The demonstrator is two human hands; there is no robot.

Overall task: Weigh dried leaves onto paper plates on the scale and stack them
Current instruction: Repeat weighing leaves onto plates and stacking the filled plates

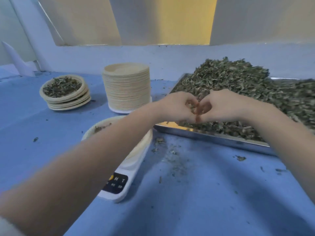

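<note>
Together, the left hand (177, 106) and right hand (219, 106) meet over the near edge of the metal tray (213, 137), fingers curled around a clump of dried leaves (238, 92). Beside the tray's near left corner, a paper plate (141, 147) sits on the scale (119, 184); filled plates (64, 94) stand stacked toward the table's far left.

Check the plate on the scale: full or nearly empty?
Nearly empty. The plate on the scale shows only a few leaf bits at its far rim; the forearm hides its middle.
</note>
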